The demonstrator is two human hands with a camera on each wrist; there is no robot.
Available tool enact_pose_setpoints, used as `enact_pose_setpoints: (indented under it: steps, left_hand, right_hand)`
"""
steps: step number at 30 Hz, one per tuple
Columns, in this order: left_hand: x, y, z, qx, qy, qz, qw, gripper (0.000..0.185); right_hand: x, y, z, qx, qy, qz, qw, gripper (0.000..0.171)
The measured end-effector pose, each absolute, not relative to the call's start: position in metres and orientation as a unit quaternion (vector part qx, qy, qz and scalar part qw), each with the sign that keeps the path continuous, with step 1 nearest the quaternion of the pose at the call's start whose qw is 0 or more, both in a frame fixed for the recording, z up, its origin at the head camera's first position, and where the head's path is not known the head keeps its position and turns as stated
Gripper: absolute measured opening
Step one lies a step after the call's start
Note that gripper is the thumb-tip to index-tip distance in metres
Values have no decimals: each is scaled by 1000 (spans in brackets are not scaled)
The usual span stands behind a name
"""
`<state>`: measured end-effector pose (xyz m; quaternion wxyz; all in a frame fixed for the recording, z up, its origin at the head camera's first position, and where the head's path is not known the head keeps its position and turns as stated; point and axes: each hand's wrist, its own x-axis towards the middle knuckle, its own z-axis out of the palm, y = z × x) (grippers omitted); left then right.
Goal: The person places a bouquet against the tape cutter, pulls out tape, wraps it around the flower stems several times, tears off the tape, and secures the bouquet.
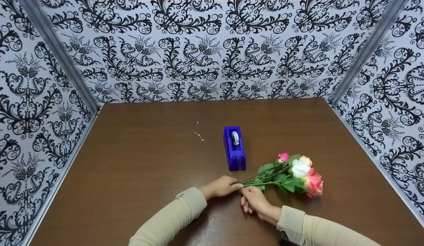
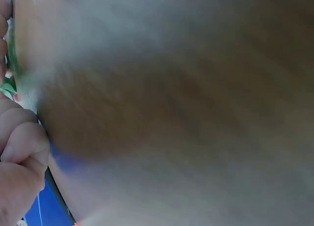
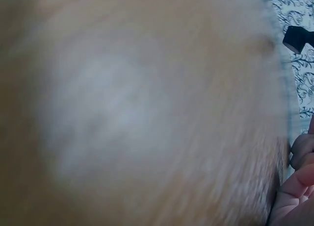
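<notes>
Left hand (image 1: 221, 187): pinches stem ends of bouquet (image 1: 286, 175) | Right hand (image 1: 254, 201): curled around same stems | Tape dispenser (image 1: 234, 148): just behind, on table (image 1: 130, 164)

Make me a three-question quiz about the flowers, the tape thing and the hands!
1. Where is the tape dispenser?
A. beyond the hands
B. on the flowers
C. in a hand

2. What colour is it?
A. red
B. blue
C. yellow

3. How are the flowers?
A. upright
B. lying on the table
C. hanging

Answers:
1 A: it stands on the table, farther off than the left hand and right hand.
2 B: its body is blue.
3 B: the stems lie flat, both hands at their ends.
</notes>
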<state>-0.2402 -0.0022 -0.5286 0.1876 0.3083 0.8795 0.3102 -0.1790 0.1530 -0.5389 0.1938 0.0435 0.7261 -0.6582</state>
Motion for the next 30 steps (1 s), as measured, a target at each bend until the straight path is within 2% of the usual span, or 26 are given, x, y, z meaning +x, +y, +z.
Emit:
enact_pose_setpoints:
  steps: [4,8,12,15,21,23,30]
  left_hand:
    - [-238,1,-528,315,882,306,170,31]
    - [-236,3,-526,317,876,317,178,32]
    - [-234,5,-526,309,869,341,183,32]
    - [-233,8,-527,295,864,364,185,34]
    - [-232,14,-527,289,864,372,176,39]
    - [-233,17,-527,291,874,352,165,39]
    - [-231,19,-529,277,902,300,138,38]
  right_hand:
    - [-182,152,-537,39,734,-653,184,19]
    - [-186,153,-534,51,743,-643,179,22]
    - [-191,156,-530,66,737,-647,182,16]
    - [-192,159,-528,77,720,-664,188,11]
    - [-193,163,-525,127,653,-725,177,12]
    - [-193,162,-524,141,625,-749,167,16]
    - [-196,160,-522,158,552,-806,144,47]
